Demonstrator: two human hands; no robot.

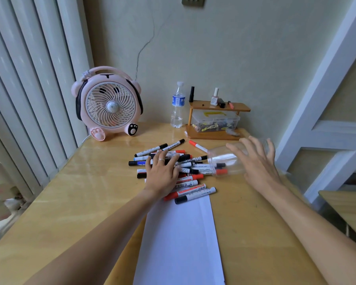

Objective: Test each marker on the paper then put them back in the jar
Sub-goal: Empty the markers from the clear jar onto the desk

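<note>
While my left hand point(162, 173) pressed flat on the spilled markers point(185, 171), my right hand point(255, 161), fingers spread, reached the tipped jar point(224, 163); paper point(179, 233) was unmarked, testing not begun.

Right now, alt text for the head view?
The left hand rests flat on a pile of markers spilled at the paper's far end; the open right hand touches a clear jar lying on its side on the wooden table.
</note>
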